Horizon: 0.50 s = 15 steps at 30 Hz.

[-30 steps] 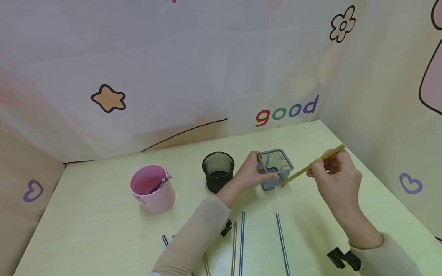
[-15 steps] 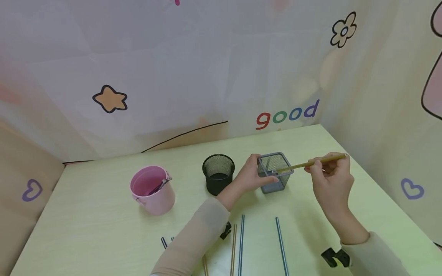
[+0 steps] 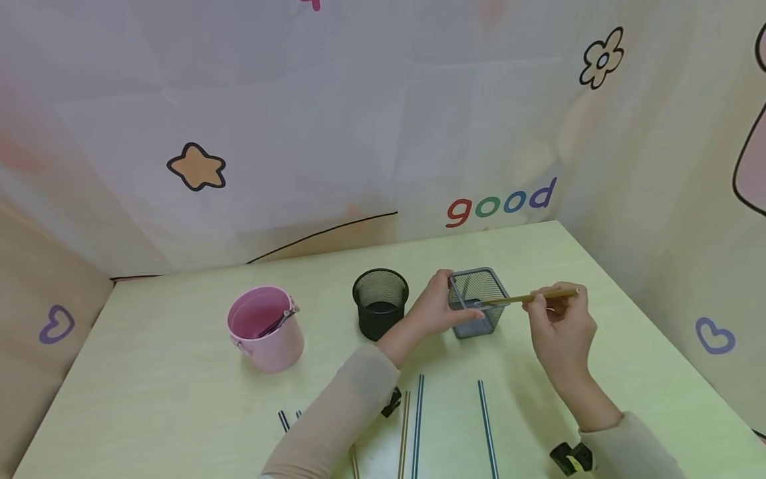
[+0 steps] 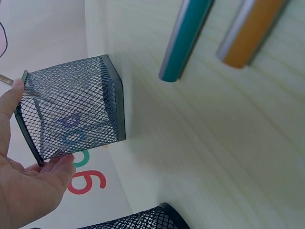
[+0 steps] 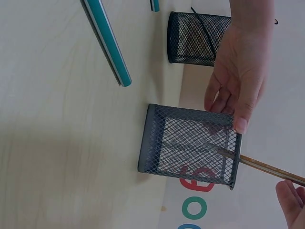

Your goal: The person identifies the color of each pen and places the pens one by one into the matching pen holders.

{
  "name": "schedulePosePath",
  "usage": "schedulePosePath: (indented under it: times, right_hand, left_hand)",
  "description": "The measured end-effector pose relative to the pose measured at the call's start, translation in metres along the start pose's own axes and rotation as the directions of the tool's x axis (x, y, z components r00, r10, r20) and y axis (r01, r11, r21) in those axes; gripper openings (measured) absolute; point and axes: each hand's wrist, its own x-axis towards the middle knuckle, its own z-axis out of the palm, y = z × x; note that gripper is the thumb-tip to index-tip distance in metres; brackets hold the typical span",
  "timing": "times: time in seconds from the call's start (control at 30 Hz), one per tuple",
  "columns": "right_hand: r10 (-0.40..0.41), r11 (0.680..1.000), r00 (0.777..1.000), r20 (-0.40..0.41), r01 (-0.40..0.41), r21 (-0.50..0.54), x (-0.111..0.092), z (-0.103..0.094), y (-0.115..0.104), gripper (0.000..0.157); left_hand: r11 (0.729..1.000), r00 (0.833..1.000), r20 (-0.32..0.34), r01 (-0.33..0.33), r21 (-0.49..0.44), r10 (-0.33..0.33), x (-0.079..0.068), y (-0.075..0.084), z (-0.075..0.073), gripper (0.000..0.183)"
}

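A square grey mesh pen holder (image 3: 486, 324) stands upright on the table. My left hand (image 3: 426, 307) grips it at the rim, with the thumb on the near side and the fingers at the far side, as the left wrist view (image 4: 33, 191) of that hand also shows. Between thumb and fingers my right hand (image 3: 562, 339) pinches a gold pencil (image 3: 522, 299) near its outer end. The pencil slants over the rim, almost level, and its other end shows through the mesh in the right wrist view, inside the holder (image 5: 190, 138).
Left of the left hand stands a round black mesh holder (image 3: 380, 324). Farther left is a pink bucket (image 3: 281, 349) with its handle over the rim. Striped pencils lie in front, among them a teal one (image 3: 487, 426) and an orange one (image 3: 404, 432); the left sleeve covers some.
The right hand has moved left and tipped the pencil flatter. Its far end has gone from outside the holder's front to over the rim and in. The left hand keeps its grip.
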Motion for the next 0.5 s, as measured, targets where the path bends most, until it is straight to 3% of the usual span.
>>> schedulePosePath:
  times: [0.5]
  right_hand:
    - [-0.037, 0.999, 0.999, 0.018, 0.038, -0.036, -0.011, 0.015, 0.018, 0.009]
  left_hand:
    - [1.000, 1.000, -0.008, -0.007, -0.013, 0.007, 0.001, -0.001, 0.000, 0.087]
